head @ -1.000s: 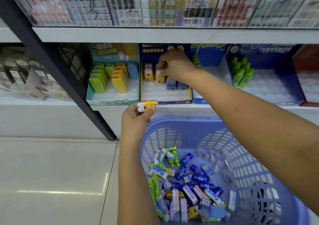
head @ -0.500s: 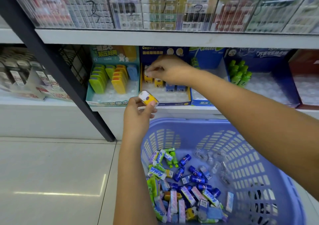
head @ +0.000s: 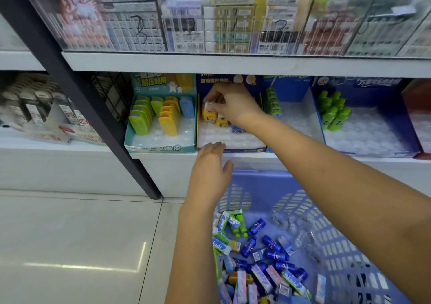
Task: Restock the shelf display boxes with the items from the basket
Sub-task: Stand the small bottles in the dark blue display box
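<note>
Yellow blocky toy (head: pixel 207 108) between right hand (head: pixel 231 103) fingers, above dimpled clear-plastic tray (head: pixel 233 138)

Four display boxes stand side by side on the lower shelf (head: pixel 233 157). The right hand (head: pixel 231 104) is inside the second box (head: pixel 245 150) from the left, pinching a small item (head: pixel 207 104) at the back. The left hand (head: pixel 210 170) hovers before that box's front lip. Below, before the shelf, sits the basket (head: pixel 349 245), with loose items (head: pixel 263 257) heaped in its left part.
</note>
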`<state>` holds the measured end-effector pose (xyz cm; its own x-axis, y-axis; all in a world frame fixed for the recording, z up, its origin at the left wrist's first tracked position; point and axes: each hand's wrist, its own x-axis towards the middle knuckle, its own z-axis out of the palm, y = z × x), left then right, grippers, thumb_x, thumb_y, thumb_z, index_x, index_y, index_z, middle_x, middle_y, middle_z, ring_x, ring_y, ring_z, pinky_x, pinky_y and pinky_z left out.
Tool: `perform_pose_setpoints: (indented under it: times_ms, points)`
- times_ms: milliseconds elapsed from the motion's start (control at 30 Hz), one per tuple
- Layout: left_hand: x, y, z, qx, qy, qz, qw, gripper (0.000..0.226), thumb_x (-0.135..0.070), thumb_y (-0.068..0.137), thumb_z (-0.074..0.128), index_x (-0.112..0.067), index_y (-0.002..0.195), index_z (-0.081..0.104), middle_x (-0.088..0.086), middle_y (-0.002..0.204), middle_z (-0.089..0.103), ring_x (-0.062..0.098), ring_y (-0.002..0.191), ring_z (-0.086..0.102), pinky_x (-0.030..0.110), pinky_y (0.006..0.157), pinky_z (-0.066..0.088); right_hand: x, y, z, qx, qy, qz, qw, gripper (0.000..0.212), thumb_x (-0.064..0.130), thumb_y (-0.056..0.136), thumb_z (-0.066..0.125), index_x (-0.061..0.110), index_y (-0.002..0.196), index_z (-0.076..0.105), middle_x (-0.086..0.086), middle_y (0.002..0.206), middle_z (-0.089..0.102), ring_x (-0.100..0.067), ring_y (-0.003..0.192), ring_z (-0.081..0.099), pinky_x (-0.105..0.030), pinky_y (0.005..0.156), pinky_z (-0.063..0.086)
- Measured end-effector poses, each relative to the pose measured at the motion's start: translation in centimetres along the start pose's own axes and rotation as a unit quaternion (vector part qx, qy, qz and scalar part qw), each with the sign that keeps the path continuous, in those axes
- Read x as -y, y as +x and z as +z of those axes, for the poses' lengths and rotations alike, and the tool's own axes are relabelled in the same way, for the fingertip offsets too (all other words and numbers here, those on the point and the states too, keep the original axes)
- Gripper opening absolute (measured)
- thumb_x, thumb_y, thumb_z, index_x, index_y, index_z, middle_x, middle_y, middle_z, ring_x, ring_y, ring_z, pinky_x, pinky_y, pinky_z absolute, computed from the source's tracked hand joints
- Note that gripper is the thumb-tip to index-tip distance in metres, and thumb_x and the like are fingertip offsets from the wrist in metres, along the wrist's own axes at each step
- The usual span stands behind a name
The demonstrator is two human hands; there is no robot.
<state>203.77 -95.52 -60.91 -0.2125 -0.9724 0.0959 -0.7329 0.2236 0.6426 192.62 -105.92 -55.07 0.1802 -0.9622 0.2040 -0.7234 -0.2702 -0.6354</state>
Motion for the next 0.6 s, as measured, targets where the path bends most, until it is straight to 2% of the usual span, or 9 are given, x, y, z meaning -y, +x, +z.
perform_pose_setpoints:
  times_ms: [133, 267, 400, 500, 533, 600]
  points:
    - [0.8, -0.1, 0.2, 0.013, 0.003, 0.013, 1.0, 0.052, -0.022, 0.096, 0.052, -0.009, 0.144, 0.038, 0.004, 0.15, 0.037, 0.017, 0.141, 0.025, 0.022, 0.111, 0.017, -0.5, 0.5, 1.1, 0.005, -0.04, -0.007, 0.999, 0.018, 0.013, 0.084, 0.067, 0.006, 0.1, 0.065, -0.008, 0.102, 0.068, -0.019, 0.094, 0.062, -0.02, 0.074, 0.041]
    - [1.2, 0.0, 0.1, 0.01, 0.003, 0.025, 1.0, 0.051, -0.021, 0.095, 0.054, -0.011, 0.143, 0.04, 0.003, 0.149, 0.039, 0.015, 0.14, 0.028, 0.017, 0.109, 0.017, -0.7, 0.7, 1.5, 0.021, -0.051, 0.0, 0.998, 0.019, 0.015, 0.081, 0.07, 0.008, 0.099, 0.068, -0.007, 0.107, 0.067, -0.022, 0.099, 0.061, -0.031, 0.086, 0.049]
    - [1.4, 0.1, 0.3, 0.006, -0.001, 0.029, 1.0, 0.051, -0.02, 0.094, 0.055, -0.01, 0.142, 0.041, 0.004, 0.148, 0.041, 0.016, 0.138, 0.03, 0.018, 0.109, 0.019, -0.4, 0.8, 1.9, 0.018, -0.162, -0.031, 0.986, 0.021, 0.02, 0.085, 0.066, 0.01, 0.102, 0.069, -0.008, 0.118, 0.056, -0.027, 0.114, 0.048, -0.037, 0.097, 0.038]
    - [1.4, 0.1, 0.1, 0.01, -0.013, 0.023, 1.0, 0.048, -0.02, 0.095, 0.054, -0.009, 0.14, 0.044, 0.004, 0.147, 0.042, 0.016, 0.139, 0.03, 0.019, 0.109, 0.02, 0.3, 0.8, 1.2, 0.033, -0.21, -0.041, 0.976, 0.023, 0.024, 0.088, 0.061, 0.012, 0.106, 0.069, -0.007, 0.121, 0.054, -0.028, 0.12, 0.041, -0.035, 0.098, 0.033]
    - [1.1, 0.0, 0.0, -0.006, -0.024, 0.022, 0.999, 0.045, -0.02, 0.095, 0.054, -0.009, 0.138, 0.047, 0.004, 0.145, 0.045, 0.016, 0.139, 0.032, 0.019, 0.108, 0.021, 0.5, 0.7, 0.8, 0.046, -0.221, -0.041, 0.973, 0.025, 0.025, 0.089, 0.061, 0.014, 0.11, 0.068, -0.008, 0.124, 0.053, -0.028, 0.122, 0.039, -0.034, 0.099, 0.033]
    - [0.5, -0.6, -0.1, -0.088, -0.062, 0.031, 0.994, 0.034, -0.02, 0.095, 0.054, -0.008, 0.127, 0.058, 0.005, 0.132, 0.057, 0.017, 0.129, 0.045, 0.021, 0.103, 0.031, 0.9, -0.3, 0.0, 0.069, -0.229, -0.049, 0.97, 0.032, 0.026, 0.09, 0.06, 0.018, 0.12, 0.064, -0.009, 0.13, 0.047, -0.027, 0.124, 0.038, -0.034, 0.101, 0.034]
